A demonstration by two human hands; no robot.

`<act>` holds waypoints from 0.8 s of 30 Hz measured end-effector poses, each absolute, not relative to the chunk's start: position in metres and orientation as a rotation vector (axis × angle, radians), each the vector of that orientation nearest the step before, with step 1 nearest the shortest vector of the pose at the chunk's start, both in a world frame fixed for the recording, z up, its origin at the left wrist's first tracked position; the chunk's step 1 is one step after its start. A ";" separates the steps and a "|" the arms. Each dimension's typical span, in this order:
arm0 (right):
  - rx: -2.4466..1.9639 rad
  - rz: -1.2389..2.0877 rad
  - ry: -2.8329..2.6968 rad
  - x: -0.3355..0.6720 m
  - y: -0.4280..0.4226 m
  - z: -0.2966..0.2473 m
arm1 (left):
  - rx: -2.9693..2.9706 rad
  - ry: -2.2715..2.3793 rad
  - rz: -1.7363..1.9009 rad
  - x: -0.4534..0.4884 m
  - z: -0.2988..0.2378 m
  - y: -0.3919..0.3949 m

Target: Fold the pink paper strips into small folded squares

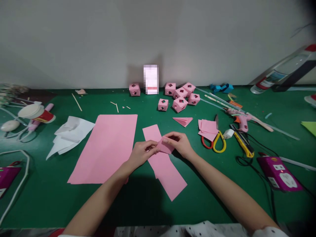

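Between my two hands is a small piece of pink paper (166,146), pinched at its left edge by my left hand (145,149) and at its upper right by my right hand (179,143). Beneath it, long pink paper strips (170,179) lie slantwise on the green table. Left of my hands rests a stack of large pink sheets (111,144). Small pink paper squares (208,129) partly cover the scissors (219,142) on the right. A bundle of folded pink triangles (183,120) lies just beyond my right hand.
Several pink paper polyhedra (180,104) stand near the wall beside a lit phone (151,79). To the right are a glue gun (243,119), a yellow cutter (244,143), a purple power socket (278,172) and a bottle (274,77). Crumpled white paper (70,133) and a tipped cup (37,113) lie left.
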State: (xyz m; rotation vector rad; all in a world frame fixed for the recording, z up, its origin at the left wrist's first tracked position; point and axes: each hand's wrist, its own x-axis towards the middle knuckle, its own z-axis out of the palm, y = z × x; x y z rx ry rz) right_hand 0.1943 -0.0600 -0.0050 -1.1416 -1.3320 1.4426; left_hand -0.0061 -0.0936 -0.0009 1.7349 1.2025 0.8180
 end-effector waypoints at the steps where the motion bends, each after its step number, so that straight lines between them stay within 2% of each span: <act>1: -1.138 1.444 -1.328 0.194 -0.060 -0.004 | 1.748 1.203 0.805 -0.006 -0.001 -0.094; 24: -1.160 1.369 -1.358 0.193 -0.065 -0.004 | 1.808 1.098 0.770 -0.005 -0.002 -0.097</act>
